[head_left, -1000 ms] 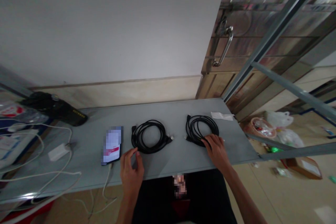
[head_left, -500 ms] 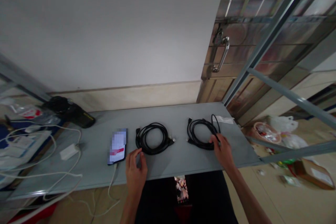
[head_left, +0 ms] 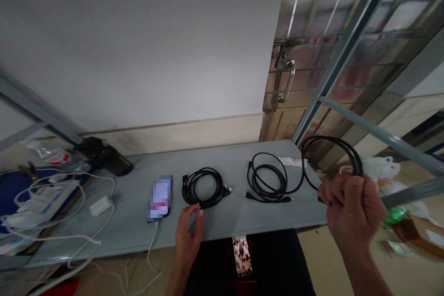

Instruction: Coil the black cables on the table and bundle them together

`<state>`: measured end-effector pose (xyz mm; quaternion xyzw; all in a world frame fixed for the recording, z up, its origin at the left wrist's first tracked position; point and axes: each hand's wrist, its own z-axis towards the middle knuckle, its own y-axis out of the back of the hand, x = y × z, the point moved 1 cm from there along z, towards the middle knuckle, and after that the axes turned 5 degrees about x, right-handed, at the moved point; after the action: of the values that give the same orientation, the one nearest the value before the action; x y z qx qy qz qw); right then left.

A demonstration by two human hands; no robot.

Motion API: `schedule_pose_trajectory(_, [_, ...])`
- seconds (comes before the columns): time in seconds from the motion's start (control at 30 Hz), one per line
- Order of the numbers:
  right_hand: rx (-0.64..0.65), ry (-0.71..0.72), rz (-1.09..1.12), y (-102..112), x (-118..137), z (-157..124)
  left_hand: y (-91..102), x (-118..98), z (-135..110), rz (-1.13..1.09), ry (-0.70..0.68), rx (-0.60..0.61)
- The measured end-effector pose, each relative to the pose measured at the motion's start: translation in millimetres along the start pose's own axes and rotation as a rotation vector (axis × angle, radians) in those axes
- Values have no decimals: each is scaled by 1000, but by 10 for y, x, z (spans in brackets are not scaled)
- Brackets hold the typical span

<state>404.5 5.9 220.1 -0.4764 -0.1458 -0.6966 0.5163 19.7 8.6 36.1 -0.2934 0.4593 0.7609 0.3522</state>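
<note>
Black cable loops (head_left: pixel 357 163) are clasped in the raised right hand (head_left: pixel 355 208), their lower part hidden by its fingers. The left hand (head_left: pixel 188 231) is held with thumb and fingers parted near the left coil (head_left: pixel 218 190); whether it is touched cannot be told. On the desk (head_left: pixel 229 222), the phone (head_left: pixel 160 198) is blurred; the right coil (head_left: pixel 271 199) is joined to the loops by a strand. Farther back, a white strip (head_left: pixel 289 161) is partly crossed by cable
</note>
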Motion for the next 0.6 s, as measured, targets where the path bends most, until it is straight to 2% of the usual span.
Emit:
schedule_pose_trajectory(0.1, [-14, -71, 47, 21, 143, -234, -207, -395, -275, -178, 132, 205])
schedule_pose_trajectory(0.2, [-69, -203, 112, 89, 150, -527, -541, -802, -641, -343, 272, 452])
schedule_pose_trajectory(0.3, [-90, -385, 209, 187, 38, -862, -940, -1004, -1013, -533, 464, 623])
schedule_pose_trajectory(0.37, [-70, -494, 236, 249, -63, -1100, -1187, -991, -1229, -741, 641, 709])
schedule_pose_trajectory(0.43, [-53, -619, 217, 292, -155, -1333, -1361, -883, -1390, -895, 866, 684])
schedule_pose_trajectory(0.5, [-48, -759, 167, 316, -226, -1535, -1435, -723, -1476, -940, 1019, 597])
schedule_pose_trajectory(0.6, [8, -896, 89, 357, -326, -1722, -1392, -461, -1482, -826, 1085, 546])
